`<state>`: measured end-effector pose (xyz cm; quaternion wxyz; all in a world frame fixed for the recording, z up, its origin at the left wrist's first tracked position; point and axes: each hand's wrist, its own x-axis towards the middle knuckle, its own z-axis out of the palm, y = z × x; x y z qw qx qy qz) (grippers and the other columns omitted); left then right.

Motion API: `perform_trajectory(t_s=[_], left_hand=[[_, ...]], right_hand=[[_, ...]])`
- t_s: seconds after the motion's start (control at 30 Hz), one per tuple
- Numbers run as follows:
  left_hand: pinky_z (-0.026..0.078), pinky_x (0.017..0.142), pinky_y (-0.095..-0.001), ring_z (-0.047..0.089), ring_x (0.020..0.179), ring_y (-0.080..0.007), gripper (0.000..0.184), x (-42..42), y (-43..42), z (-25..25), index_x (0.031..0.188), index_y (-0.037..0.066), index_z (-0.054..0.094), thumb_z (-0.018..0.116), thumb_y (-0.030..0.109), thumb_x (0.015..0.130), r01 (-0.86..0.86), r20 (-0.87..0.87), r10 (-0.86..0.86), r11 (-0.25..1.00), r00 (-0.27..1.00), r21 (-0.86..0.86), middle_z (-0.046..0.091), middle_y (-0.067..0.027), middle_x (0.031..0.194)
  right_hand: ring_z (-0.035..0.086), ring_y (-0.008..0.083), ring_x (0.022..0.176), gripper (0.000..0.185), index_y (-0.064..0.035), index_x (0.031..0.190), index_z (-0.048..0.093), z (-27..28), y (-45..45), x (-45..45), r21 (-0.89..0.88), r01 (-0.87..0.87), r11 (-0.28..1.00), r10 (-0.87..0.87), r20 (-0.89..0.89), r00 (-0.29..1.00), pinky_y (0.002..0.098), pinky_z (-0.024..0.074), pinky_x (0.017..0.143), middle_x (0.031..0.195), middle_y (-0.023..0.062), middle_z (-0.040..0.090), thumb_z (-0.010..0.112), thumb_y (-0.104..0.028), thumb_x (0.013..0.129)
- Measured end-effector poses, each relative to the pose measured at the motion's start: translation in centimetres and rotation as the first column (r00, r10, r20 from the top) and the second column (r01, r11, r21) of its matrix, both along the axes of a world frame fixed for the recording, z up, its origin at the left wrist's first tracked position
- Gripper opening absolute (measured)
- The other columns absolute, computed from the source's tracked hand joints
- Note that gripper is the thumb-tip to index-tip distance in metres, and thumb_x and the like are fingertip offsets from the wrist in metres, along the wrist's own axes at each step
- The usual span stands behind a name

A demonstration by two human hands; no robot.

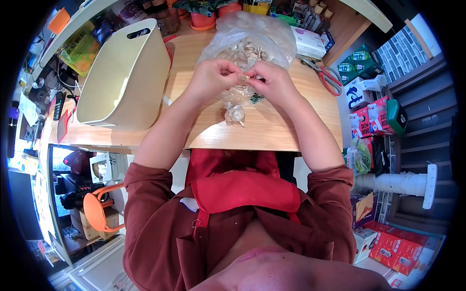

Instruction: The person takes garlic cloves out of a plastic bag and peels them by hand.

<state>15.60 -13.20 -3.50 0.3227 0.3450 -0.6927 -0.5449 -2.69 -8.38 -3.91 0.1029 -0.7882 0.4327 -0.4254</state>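
Note:
My left hand (217, 76) and my right hand (273, 81) meet over the wooden table, fingertips pinched together on a small pale garlic clove (244, 77). Fingers partly cover the clove. Just below them, near the table's front edge, lies a garlic bulb (235, 113) in papery skin. Behind the hands, a clear plastic bag (221, 36) spreads open with loose garlic skins (248, 50) in it. A small dark green patch (256, 98) shows on the plastic under my right hand.
A tall cream bin (145, 72) stands on the table to the left. Red-handled scissors (330, 81) lie at the right edge beside a white box (308, 42). Orange pots (202, 22) line the back. Packaged goods (371, 119) are stacked off the table's right side.

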Motion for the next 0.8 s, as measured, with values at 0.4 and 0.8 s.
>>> perform_trajectory(t_s=[0.4, 0.8], left_hand=[[0.039, 0.053, -0.0171, 0.049, 0.06, -0.0015, 0.004, -0.4, 0.1, -0.7, 0.081, 0.001, 0.058, 0.055, 0.003, 0.078, -0.109, -0.019, 0.108, 0.967, 0.994, -0.231, 0.055, 0.0037, 0.07], [0.043, 0.052, -0.0261, 0.051, 0.054, -0.012, 0.006, -0.2, 0.2, -0.1, 0.074, 0.001, 0.057, 0.056, 0.007, 0.073, -0.252, -0.058, 0.251, 0.876, 0.966, -0.411, 0.054, -0.0062, 0.061]], right_hand=[[0.053, 0.006, 0.068, 0.016, -0.0048, 0.093, 0.056, 0.4, 0.1, 0.6, 0.413, -0.008, 0.911, -0.114, 0.271, 0.956, 0.0209, 0.0436, 0.059, 0.081, 0.0, 0.061, 0.064, -0.009, 0.08], [0.042, 0.0022, 0.059, 0.019, -0.0053, 0.106, 0.056, 0.4, -0.1, 0.2, 0.425, -0.37, 0.826, -0.075, 0.733, 0.676, 0.0159, 0.034, 0.052, 0.083, 0.0016, 0.062, 0.054, -0.015, 0.089]])
